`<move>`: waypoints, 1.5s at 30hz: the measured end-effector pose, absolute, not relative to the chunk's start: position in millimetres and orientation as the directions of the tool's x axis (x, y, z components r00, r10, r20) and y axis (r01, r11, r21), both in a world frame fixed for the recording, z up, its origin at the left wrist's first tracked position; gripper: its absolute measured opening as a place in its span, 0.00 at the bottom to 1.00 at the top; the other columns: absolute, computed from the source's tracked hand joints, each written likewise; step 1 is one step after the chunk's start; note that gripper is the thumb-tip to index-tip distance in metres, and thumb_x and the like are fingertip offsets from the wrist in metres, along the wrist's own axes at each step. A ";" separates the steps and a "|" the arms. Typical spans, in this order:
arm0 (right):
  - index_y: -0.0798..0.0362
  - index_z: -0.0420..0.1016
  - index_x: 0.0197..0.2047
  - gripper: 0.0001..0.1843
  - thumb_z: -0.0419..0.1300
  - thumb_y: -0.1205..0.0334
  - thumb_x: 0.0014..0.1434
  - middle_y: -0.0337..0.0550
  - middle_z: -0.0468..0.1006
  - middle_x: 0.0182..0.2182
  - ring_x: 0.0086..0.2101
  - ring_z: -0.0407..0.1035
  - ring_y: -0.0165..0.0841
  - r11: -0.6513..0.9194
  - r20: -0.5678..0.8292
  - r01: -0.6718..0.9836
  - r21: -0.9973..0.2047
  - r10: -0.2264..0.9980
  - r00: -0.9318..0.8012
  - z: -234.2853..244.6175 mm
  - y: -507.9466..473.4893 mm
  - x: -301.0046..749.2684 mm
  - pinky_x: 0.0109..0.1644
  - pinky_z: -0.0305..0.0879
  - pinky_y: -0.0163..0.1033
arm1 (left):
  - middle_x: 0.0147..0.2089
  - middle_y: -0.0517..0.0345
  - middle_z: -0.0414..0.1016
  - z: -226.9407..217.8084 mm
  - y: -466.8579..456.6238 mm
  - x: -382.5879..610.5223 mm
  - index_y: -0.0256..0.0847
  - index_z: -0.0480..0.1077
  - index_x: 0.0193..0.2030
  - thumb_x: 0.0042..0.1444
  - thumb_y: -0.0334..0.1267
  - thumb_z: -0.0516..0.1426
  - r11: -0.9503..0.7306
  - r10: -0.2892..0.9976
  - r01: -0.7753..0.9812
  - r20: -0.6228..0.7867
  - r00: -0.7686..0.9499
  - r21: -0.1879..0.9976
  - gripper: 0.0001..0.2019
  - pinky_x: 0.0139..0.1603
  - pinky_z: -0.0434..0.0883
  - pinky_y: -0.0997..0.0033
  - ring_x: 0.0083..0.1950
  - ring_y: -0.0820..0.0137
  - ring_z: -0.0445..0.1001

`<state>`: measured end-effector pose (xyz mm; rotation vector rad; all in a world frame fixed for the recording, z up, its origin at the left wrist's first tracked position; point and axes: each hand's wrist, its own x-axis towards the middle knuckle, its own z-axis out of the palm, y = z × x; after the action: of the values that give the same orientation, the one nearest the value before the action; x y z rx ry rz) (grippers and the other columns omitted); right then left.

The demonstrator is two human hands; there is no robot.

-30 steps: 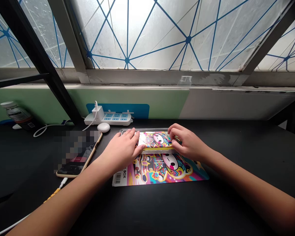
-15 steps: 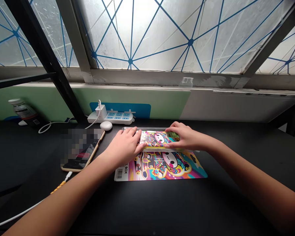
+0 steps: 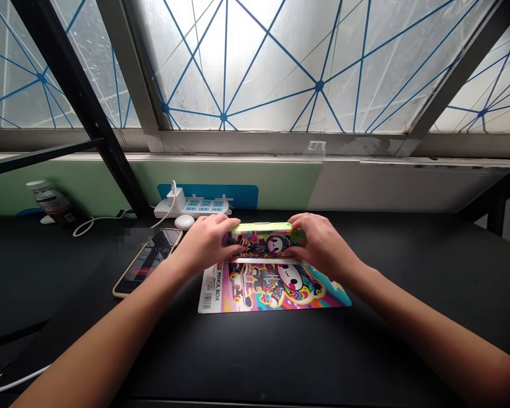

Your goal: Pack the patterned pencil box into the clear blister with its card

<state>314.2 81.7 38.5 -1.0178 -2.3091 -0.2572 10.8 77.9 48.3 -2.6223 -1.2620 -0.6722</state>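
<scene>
In the head view a pencil box (image 3: pixel 266 245) with a bright cartoon print and a lime-green top edge stands tilted up between my hands. My left hand (image 3: pixel 210 241) grips its left end, thumb on the front and fingers over the top. At the right end, my right hand (image 3: pixel 321 243) does the same. A colourful flat card (image 3: pixel 276 289) lettered "PENCIL BOX" lies on the desk in front, partly covered by the box. A white strip runs along the box's lower edge.
Left of the box lies a phone (image 3: pixel 147 263), partly behind my left forearm. A white oval object (image 3: pixel 184 221), a power strip (image 3: pixel 208 206) and a bottle (image 3: pixel 53 201) are near the wall. A black metal post (image 3: pixel 110 164) rises at the left, before the window.
The pencil box has tipped up, so its lime-green edge now shows on top. Both hands have stayed on its ends. The phone's screen has lit up, and the view has shifted slightly.
</scene>
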 end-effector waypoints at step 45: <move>0.49 0.77 0.43 0.23 0.57 0.37 0.66 0.44 0.84 0.35 0.37 0.78 0.43 0.168 0.112 0.400 -0.901 0.981 -0.159 19.6 21.4 368.4 0.42 0.75 0.47 | 0.72 0.46 0.65 11.4 -30.8 -20.1 0.54 0.30 0.79 0.60 0.44 0.63 -0.406 0.898 0.683 0.124 0.423 0.607 0.52 0.68 0.67 0.56 0.70 0.57 0.68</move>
<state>368.4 21.4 19.6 -1.3321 -1.6839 0.9637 -20.1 -30.8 11.4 -3.0222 -1.8273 -0.8315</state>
